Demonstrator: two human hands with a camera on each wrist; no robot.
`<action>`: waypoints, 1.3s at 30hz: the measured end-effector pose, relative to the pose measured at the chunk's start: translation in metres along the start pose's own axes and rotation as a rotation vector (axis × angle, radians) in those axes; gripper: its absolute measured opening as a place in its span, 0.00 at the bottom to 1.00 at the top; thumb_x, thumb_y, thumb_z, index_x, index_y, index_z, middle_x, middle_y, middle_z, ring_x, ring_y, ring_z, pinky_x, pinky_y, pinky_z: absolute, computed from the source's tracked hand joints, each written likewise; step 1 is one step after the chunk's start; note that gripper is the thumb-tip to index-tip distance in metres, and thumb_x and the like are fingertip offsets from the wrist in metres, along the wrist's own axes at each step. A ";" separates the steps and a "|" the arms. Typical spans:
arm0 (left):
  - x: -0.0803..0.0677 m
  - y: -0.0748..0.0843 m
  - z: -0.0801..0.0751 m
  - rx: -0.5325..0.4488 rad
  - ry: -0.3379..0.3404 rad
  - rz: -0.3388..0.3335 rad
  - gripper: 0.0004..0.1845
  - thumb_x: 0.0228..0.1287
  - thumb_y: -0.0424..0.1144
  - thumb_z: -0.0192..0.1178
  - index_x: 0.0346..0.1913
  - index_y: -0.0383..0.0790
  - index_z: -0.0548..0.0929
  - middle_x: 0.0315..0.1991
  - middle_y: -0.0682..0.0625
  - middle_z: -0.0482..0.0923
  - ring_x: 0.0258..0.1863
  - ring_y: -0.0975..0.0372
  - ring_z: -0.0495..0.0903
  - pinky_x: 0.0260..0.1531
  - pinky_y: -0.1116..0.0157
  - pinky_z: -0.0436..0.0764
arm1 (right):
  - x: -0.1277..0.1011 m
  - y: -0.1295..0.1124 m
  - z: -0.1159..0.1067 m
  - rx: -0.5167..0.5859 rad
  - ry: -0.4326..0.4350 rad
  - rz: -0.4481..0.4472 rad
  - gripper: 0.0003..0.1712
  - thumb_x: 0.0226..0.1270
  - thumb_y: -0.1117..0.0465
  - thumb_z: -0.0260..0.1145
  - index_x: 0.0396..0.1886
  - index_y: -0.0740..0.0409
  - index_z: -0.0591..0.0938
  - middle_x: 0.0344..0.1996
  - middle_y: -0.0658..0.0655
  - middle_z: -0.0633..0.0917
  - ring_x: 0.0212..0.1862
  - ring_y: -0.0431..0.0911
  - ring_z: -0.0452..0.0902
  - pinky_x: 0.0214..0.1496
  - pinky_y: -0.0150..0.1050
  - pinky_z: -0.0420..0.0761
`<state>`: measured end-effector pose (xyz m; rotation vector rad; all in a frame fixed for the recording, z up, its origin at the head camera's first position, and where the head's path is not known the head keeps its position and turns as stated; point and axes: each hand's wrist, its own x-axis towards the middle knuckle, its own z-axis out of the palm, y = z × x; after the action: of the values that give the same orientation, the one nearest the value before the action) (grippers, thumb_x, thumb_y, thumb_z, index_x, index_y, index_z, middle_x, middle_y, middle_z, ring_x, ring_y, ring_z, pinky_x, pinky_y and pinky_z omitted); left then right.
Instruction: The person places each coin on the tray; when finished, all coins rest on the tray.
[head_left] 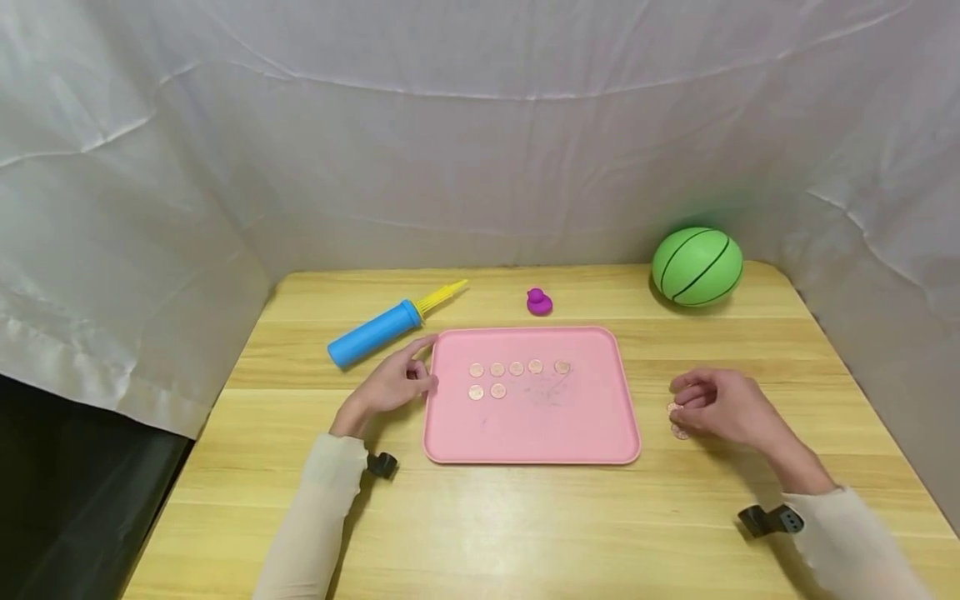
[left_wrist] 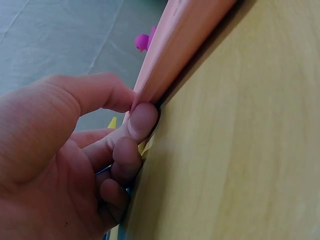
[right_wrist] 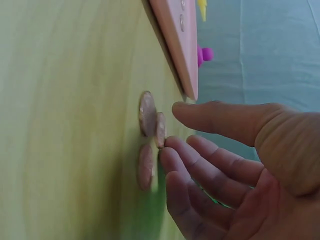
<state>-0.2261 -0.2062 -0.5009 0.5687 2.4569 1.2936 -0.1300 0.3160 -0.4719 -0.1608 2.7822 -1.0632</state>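
Observation:
A pink tray (head_left: 600, 433) lies mid-table with several copper coins (head_left: 516, 368) in two rows on it. My left hand (head_left: 429, 367) is at the tray's left edge; in the left wrist view its thumb and forefinger pinch the tray's rim (left_wrist: 185, 45), the other fingers curled below. My right hand (head_left: 678, 402) rests on the table right of the tray, over a few loose coins (head_left: 680, 432). In the right wrist view its fingertips (right_wrist: 170, 147) touch a tilted coin (right_wrist: 160, 130) between two flat ones (right_wrist: 146, 114); the thumb hovers apart from it.
A blue pump (head_left: 375, 333) with a yellow nozzle lies behind the left hand. A purple toy duck (head_left: 538, 301) sits behind the tray, a green ball (head_left: 697, 267) at the back right. White cloth walls surround the wooden table (head_left: 525, 533).

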 end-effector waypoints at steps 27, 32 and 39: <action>-0.002 0.002 -0.001 0.002 -0.003 -0.008 0.41 0.76 0.30 0.65 0.87 0.36 0.59 0.30 0.46 0.80 0.31 0.58 0.75 0.38 0.68 0.73 | 0.012 -0.008 0.012 -0.084 -0.007 -0.084 0.23 0.53 0.71 0.78 0.51 0.64 0.84 0.31 0.53 0.80 0.32 0.38 0.72 0.36 0.32 0.73; -0.002 0.002 0.000 -0.003 -0.002 0.005 0.41 0.76 0.29 0.65 0.86 0.35 0.59 0.29 0.45 0.80 0.30 0.59 0.74 0.37 0.68 0.72 | 0.014 -0.009 0.013 -0.028 -0.046 -0.105 0.20 0.57 0.74 0.74 0.50 0.62 0.85 0.33 0.54 0.82 0.33 0.37 0.75 0.35 0.32 0.77; -0.001 0.002 0.000 0.011 0.003 0.008 0.41 0.76 0.29 0.64 0.86 0.35 0.60 0.29 0.47 0.80 0.30 0.59 0.74 0.37 0.68 0.72 | 0.014 -0.011 0.012 0.061 -0.074 -0.054 0.08 0.71 0.65 0.76 0.48 0.60 0.90 0.39 0.55 0.92 0.38 0.41 0.85 0.38 0.33 0.85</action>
<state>-0.2252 -0.2055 -0.4990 0.5802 2.4687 1.2855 -0.1406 0.2978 -0.4748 -0.2638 2.6907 -1.1297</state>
